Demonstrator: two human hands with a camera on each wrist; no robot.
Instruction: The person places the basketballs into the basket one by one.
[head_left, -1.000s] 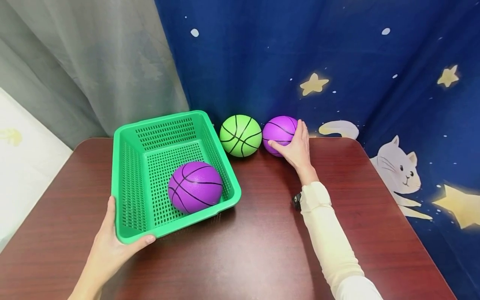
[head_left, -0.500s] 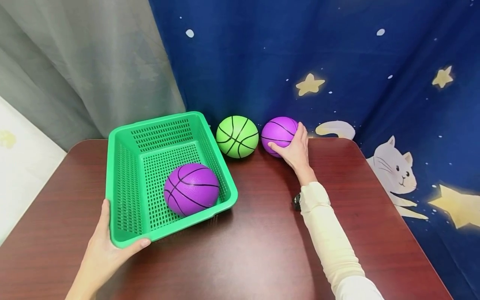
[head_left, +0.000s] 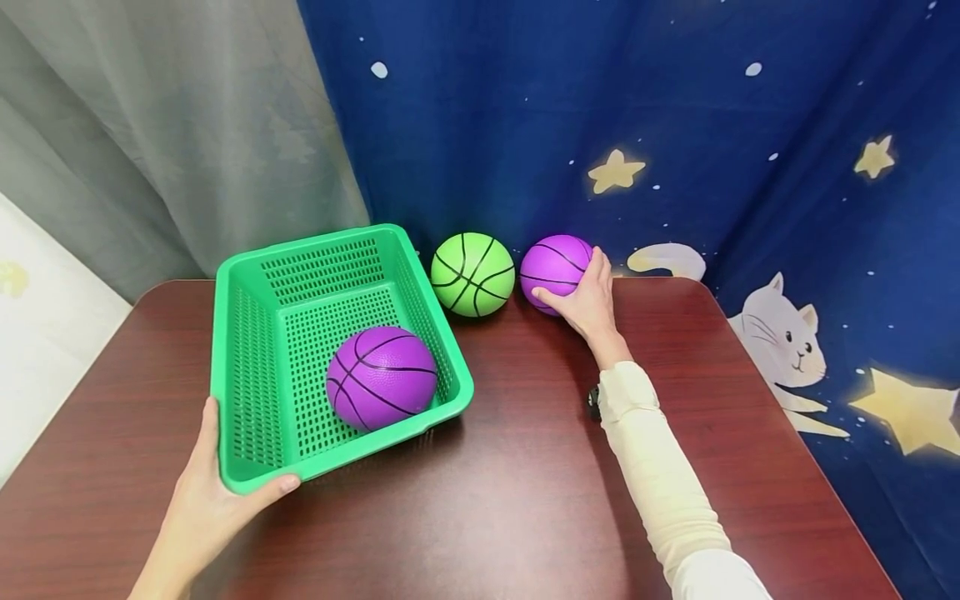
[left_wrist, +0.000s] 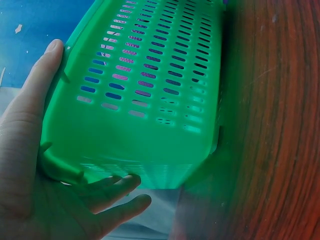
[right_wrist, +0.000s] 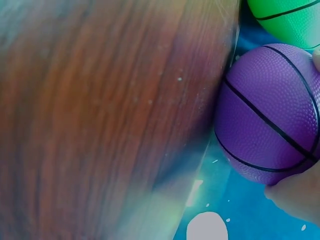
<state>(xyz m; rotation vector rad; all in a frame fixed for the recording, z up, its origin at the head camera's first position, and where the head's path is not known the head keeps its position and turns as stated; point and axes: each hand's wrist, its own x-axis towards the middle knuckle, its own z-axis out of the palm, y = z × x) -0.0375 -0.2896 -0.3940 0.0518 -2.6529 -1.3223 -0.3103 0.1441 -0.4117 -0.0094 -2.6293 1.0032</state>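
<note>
My left hand (head_left: pixel 206 492) holds the near left corner of a green plastic basket (head_left: pixel 345 458), its thumb (left_wrist: pixel 47 65) along the rim and its fingers round the adjoining side. Inside the basket, toward its near right, lies a purple ball (head_left: pixel 384 379) with black basketball lines. At the back of the table, my right hand (head_left: pixel 588 302) grips a second purple ball (head_left: pixel 553 268), thumb on the near side and fingers over the right. That ball (right_wrist: pixel 270 110) sits by the table's far edge in the right wrist view. A lime green ball (head_left: pixel 472 275) rests between it and the basket.
Everything stands on a dark red-brown wooden table (head_left: pixel 510 500). Right behind its far edge hangs a blue curtain (head_left: pixel 487 108) with stars and a cat, with a grey curtain (head_left: pixel 187 125) to the left. A small black object (head_left: pixel 594 402) shows by the right cuff.
The head view has shifted slightly, so the scene sits a little farther left. Both hands keep their places on the basket and the purple ball.
</note>
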